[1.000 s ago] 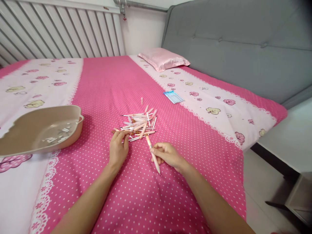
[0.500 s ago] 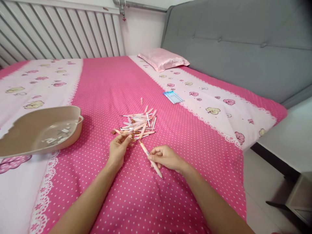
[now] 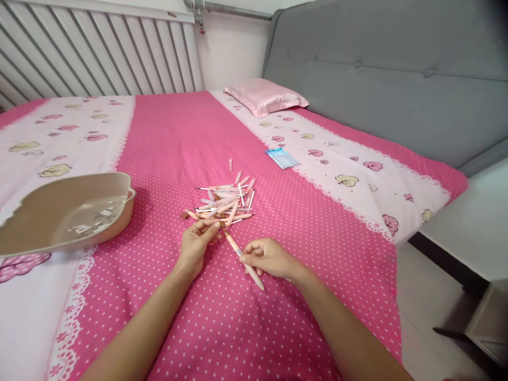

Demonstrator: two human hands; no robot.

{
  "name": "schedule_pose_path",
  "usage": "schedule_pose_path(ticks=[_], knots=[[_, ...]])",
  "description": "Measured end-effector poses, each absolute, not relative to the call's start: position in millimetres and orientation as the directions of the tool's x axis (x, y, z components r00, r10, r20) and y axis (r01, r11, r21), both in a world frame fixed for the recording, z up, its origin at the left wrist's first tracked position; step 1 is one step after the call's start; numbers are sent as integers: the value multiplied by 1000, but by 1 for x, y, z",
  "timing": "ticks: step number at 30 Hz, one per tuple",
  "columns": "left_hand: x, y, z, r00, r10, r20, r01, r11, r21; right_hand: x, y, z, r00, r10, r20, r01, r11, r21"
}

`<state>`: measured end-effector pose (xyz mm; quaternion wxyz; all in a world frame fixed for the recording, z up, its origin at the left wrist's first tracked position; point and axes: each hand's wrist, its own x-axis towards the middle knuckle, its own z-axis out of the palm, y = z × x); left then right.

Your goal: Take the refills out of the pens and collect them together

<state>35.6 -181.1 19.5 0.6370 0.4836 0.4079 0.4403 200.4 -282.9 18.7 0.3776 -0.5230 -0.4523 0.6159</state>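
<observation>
My right hand (image 3: 270, 258) is closed around the middle of a pale peach pen (image 3: 233, 243), which slants with its white end toward me. Between the thumb and fingers of my left hand (image 3: 195, 246) is a small brown pen cap (image 3: 223, 225). It sits right at the far end of the pen; whether it is fitted on or just touching I cannot tell. Just beyond my hands lies a loose pile of pens and pen parts (image 3: 228, 203), in peach, pink and white. Another small brown piece (image 3: 184, 215) rests at the pile's left edge.
At left a beige basin (image 3: 79, 186) contains small white and clear pieces. A row of blue pens (image 3: 281, 157) lies right of the pile, and one pink pen part (image 3: 230, 164) behind it. A pink pillow (image 3: 265, 97) is farther back on the polka-dot bedspread (image 3: 170, 137).
My left hand has moved slightly right, bringing the brown cap to the pen's far end. That end has shifted a little left, while my right hand keeps its grip.
</observation>
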Motion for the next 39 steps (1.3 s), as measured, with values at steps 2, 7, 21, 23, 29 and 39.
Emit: schedule_pose_path(ticks=[2,7,21,23,29,39], knots=[[36,-181,19,292,952,-96,-165,148,975,200,-283,19,-170,939,-299,10,-302,-953],[35,-182,20,303,948,-97,-159,151,976,200,-283,18,-177,939,-295,12,-298,-955],[37,-184,23,297,948,-114,-166,169,971,201,-282,17,-174,936,-305,17,-307,-952],[37,-184,24,297,948,-113,-167,168,971,201,-282,17,-175,937,-304,14,-306,-952],[37,-185,25,290,951,-110,-169,164,972,201,-283,16,-175,936,-307,20,-308,-951],[37,-185,25,317,941,-120,-120,165,979,200,-282,21,-159,935,-316,29,-316,-948]])
